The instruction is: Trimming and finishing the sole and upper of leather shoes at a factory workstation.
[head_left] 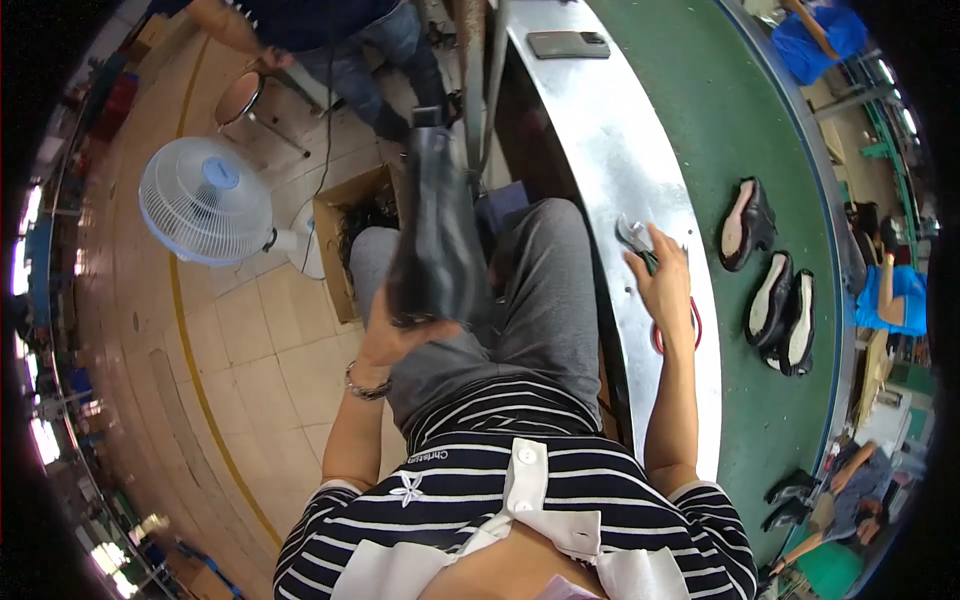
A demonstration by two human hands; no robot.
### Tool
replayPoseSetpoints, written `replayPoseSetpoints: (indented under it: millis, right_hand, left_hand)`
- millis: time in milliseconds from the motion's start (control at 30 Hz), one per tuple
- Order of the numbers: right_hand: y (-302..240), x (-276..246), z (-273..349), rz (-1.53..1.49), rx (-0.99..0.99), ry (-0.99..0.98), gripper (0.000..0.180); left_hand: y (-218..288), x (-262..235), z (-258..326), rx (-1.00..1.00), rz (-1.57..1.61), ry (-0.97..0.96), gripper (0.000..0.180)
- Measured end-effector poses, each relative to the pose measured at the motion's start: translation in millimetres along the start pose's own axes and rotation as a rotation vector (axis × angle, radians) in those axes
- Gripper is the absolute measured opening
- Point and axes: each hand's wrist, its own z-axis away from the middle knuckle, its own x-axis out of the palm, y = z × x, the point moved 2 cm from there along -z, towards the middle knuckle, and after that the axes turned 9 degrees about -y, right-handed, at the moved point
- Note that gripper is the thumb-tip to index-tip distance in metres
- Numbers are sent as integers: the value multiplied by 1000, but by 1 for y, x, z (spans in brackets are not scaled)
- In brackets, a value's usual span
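A curved steel worktop [600, 130] is running along a green belt [740, 130] in a tiled factory room. Right grip [665, 285] is resting on the steel, fingers spread over red-handled scissors [660, 335], not pinching them. Beyond it, black shoes w/ pale soles [780, 300] are lying on the belt; a phone [568, 44] is lying far up the steel. Left grip [395, 335] is closing round a tall black leather boot [435, 230] over the lap. Left of that grip, a white fan [205, 200] & cardboard box [345, 225] are standing on the floor.

left grip [400, 335] closed, right grip [662, 285] open
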Motion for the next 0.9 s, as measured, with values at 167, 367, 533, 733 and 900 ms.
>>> replayPoseSetpoints:
  millis: [167,367,533,733,900]
  right_hand:
    - [87,52,13,236,50,-8,49]
    - [84,44,-3,171,62,-158,43]
    - [-10,17,-6,-841,391,-397,59]
    - [-128,-1,-4,-1041,193,-892,68]
    - [-172,13,-24,-1062,136,-1110,62]
  left_hand:
    - [-32,-57,35,59,147,181,54]
    - [-14,-33,25,-309,185,134,60]
    - [-8,-4,-1,-215,38,79,62]
    - [-31,-8,-30,-168,-27,60,67]
    - [-16,-25,-38,-48,-396,230,74]
